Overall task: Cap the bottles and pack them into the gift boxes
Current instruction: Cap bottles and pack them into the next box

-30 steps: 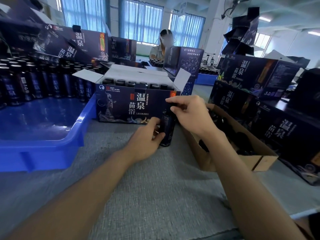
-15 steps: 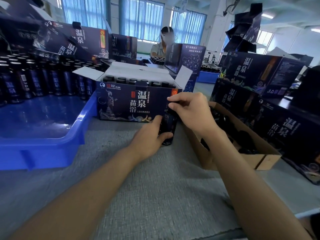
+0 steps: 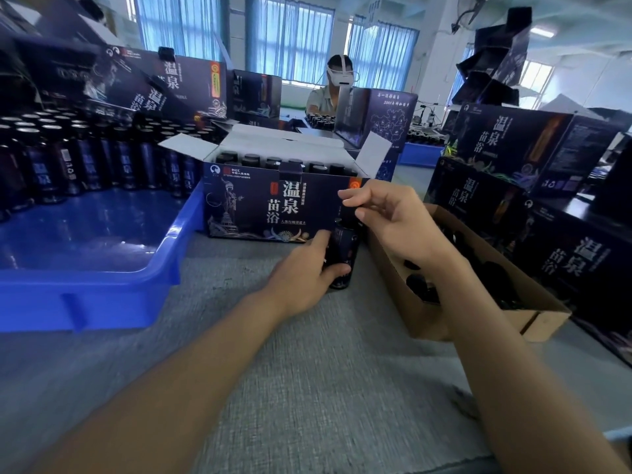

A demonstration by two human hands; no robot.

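A dark labelled bottle [image 3: 342,249] stands on the grey table just in front of the open gift box [image 3: 256,206]. My left hand [image 3: 301,278] grips the bottle's body from the left. My right hand [image 3: 393,224] hovers just above the bottle's top, its thumb and fingers loosely spread and apart from the black cap [image 3: 339,223]. The gift box holds rows of capped bottles [image 3: 284,163], its flaps standing open.
A blue tray [image 3: 85,268] on the left holds several dark bottles [image 3: 85,159] at its back. A cardboard box [image 3: 427,313] of black caps [image 3: 420,285] sits on the right. Closed gift boxes [image 3: 564,261] are stacked right and behind. A person [image 3: 328,94] works at the far table.
My right hand, which was wrapped over the bottle's top, has lifted and loosened its fingers. My left hand keeps its hold on the bottle in the same spot.
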